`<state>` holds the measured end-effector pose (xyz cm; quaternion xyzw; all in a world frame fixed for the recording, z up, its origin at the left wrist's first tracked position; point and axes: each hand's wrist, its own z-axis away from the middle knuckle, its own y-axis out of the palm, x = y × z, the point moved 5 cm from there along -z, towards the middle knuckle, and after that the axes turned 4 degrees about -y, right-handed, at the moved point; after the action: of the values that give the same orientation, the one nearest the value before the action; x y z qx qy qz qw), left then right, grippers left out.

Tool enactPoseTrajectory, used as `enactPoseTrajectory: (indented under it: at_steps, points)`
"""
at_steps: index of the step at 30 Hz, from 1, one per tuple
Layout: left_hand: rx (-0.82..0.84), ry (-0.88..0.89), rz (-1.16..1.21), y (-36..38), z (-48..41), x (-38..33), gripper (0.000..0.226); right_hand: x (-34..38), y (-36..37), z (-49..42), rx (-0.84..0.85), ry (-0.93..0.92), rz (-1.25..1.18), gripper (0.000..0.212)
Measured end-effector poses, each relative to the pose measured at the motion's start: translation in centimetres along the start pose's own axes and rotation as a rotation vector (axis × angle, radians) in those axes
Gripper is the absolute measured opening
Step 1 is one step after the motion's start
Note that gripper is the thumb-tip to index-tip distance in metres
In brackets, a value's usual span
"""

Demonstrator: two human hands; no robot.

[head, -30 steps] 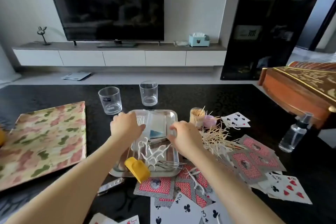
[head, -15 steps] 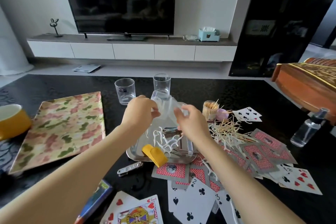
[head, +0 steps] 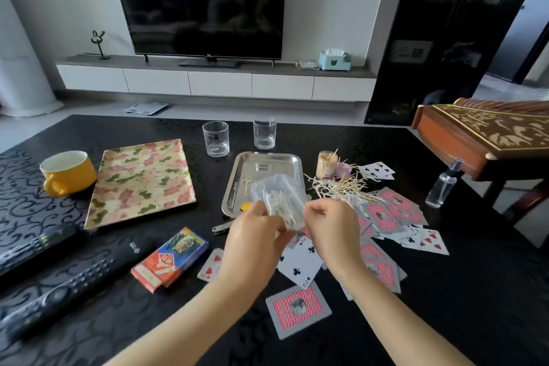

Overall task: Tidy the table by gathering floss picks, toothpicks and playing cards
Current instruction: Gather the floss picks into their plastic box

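Both hands hold a clear plastic bag (head: pixel 277 197) with white floss picks inside, lifted above the near end of the steel tray (head: pixel 237 175). My left hand (head: pixel 252 235) pinches its left edge and my right hand (head: pixel 332 230) its right edge. Loose toothpicks (head: pixel 341 187) lie in a heap right of the tray, beside a toothpick jar (head: pixel 326 164). Playing cards (head: pixel 386 217) are scattered at the right and under my hands, one face down (head: pixel 298 308) near me. A card box (head: pixel 170 258) lies left of my left arm.
Two empty glasses (head: pixel 216 138) (head: pixel 264 133) stand behind the tray. A floral tray (head: pixel 142 181), a yellow mug (head: pixel 66 172) and two remotes (head: pixel 68 288) occupy the left. A small spray bottle (head: pixel 441 189) and a wooden furniture piece (head: pixel 487 140) are at the right.
The bag has come up off the tray and toward me, held in both hands. The camera has pulled back, so the mug, remotes and card box now show.
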<state>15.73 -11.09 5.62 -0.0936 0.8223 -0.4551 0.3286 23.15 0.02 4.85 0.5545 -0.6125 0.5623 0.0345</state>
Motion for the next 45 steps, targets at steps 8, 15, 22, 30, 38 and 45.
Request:
enactPoseTrajectory:
  at_steps: [8, 15, 22, 30, 38, 45]
  points:
    - [0.096, -0.332, 0.227, 0.0, 2.5, 3.7, 0.032, -4.0, -2.4, 5.6, 0.166, -0.063, 0.095, 0.013]
    - [0.592, -0.805, 0.811, 4.8, 3.6, 5.1, 0.027, -5.1, -0.6, 6.7, 0.384, -0.090, -0.142, 0.018]
    - [0.467, -0.891, 0.802, 4.7, 3.2, 7.9, 0.015, -8.1, -0.1, -1.9, 0.302, -0.024, 0.231, 0.044]
    - [0.452, -0.888, 0.786, 5.2, 1.5, 9.8, 0.015, -10.3, 3.5, -7.1, 0.579, -0.054, 0.493, 0.032]
    - [0.418, -0.844, 0.667, 5.3, 1.1, 11.1, 0.020, -10.6, 3.9, -7.4, 0.703, -0.002, 0.547, 0.039]
    - [0.335, -0.702, 0.480, 4.6, 1.1, 10.6, 0.031, -9.6, 3.9, -5.7, 0.696, -0.133, 0.786, 0.046]
